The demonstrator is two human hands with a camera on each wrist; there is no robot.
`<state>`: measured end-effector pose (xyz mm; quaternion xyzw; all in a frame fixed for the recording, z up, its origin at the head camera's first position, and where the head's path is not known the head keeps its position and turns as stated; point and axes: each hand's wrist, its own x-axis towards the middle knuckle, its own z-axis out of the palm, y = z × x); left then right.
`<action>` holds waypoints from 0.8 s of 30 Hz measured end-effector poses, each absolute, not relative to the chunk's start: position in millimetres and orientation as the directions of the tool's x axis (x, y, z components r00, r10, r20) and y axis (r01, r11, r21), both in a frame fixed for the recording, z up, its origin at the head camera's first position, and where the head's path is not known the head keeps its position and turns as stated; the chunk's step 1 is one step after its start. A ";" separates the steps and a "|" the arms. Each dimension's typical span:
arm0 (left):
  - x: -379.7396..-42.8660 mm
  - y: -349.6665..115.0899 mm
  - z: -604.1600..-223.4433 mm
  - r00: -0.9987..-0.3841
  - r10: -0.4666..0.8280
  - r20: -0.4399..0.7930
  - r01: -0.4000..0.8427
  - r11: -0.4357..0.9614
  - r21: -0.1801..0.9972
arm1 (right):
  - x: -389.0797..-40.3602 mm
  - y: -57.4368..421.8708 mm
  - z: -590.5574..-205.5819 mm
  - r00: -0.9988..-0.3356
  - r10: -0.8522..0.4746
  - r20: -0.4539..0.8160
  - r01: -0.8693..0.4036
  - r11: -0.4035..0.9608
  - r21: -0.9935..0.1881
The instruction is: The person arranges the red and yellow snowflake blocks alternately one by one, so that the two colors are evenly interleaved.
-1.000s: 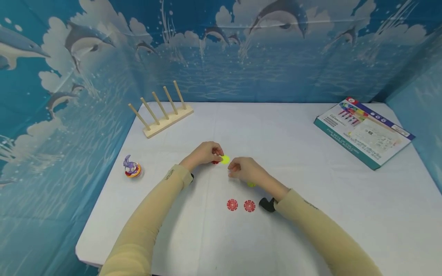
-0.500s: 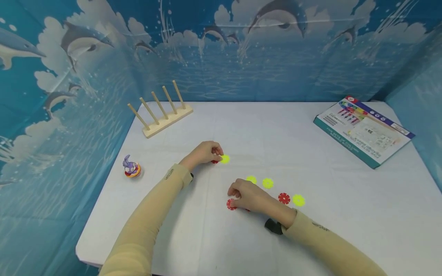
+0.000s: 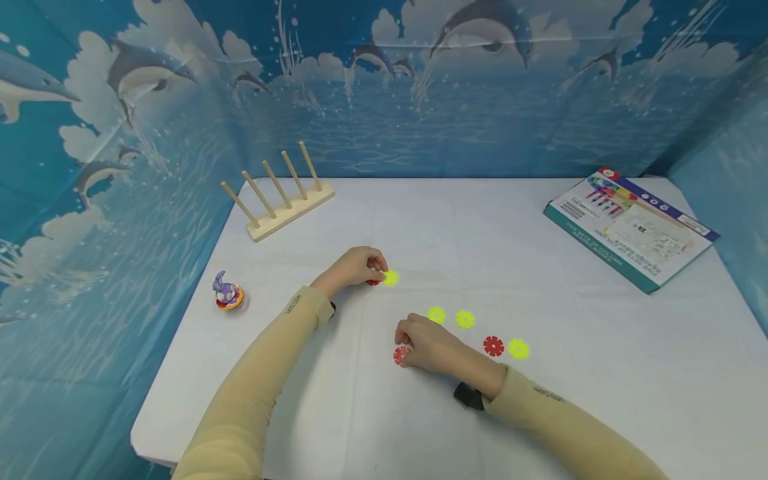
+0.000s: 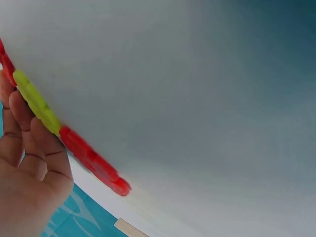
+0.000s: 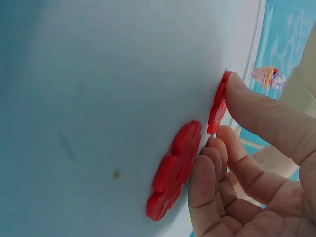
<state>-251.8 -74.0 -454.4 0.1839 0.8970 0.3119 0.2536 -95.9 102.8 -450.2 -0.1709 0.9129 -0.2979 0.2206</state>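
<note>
plainly, the right grip [image 3: 430, 343] pinches a red disc [image 5: 217, 107]; the left grip [image 3: 356, 267], closure unclear, touches a yellow disc [image 4: 37, 102].

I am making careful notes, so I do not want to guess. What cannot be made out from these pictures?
Head view: the larger-looking red disc of the right wrist view is hidden by the right hand.
Head view: how the left hand grips is unclear; its back hides most fingers.
Left wrist view: the upper red disc is cut off by the left edge.
Head view: small print on the box is too small.
</note>
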 end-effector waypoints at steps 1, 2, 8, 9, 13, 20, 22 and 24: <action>-251.7 -74.0 -454.5 -0.804 0.489 -0.339 0.176 0.739 0.651 | -95.7 102.4 -449.6 -0.842 -0.446 -0.304 -0.181 0.764 -0.619; -251.5 -73.9 -454.2 -0.804 0.489 -0.339 0.177 0.740 0.650 | -95.4 102.0 -448.9 -0.840 -0.448 -0.307 -0.182 0.765 -0.618; -251.7 -73.7 -453.4 -0.802 0.489 -0.343 0.170 0.738 0.653 | -94.8 100.3 -448.5 -0.836 -0.441 -0.327 -0.176 0.779 -0.602; -251.9 -73.6 -453.7 -0.802 0.490 -0.343 0.171 0.738 0.653 | -94.7 100.3 -448.6 -0.836 -0.440 -0.327 -0.174 0.779 -0.602; -251.9 -73.8 -454.2 -0.801 0.493 -0.340 0.178 0.738 0.651 | -94.4 100.4 -449.4 -0.836 -0.447 -0.318 -0.178 0.770 -0.613; -251.7 -73.9 -455.8 -0.805 0.500 -0.320 0.204 0.739 0.642 | -94.6 102.9 -447.6 -0.821 -0.484 -0.303 -0.183 0.725 -0.664; -251.9 -73.9 -455.8 -0.804 0.504 -0.315 0.209 0.736 0.644 | -95.7 104.5 -447.8 -0.813 -0.498 -0.302 -0.180 0.708 -0.683; -252.1 -74.2 -456.0 -0.804 0.507 -0.310 0.214 0.733 0.645 | -97.7 106.2 -448.0 -0.807 -0.505 -0.306 -0.168 0.693 -0.701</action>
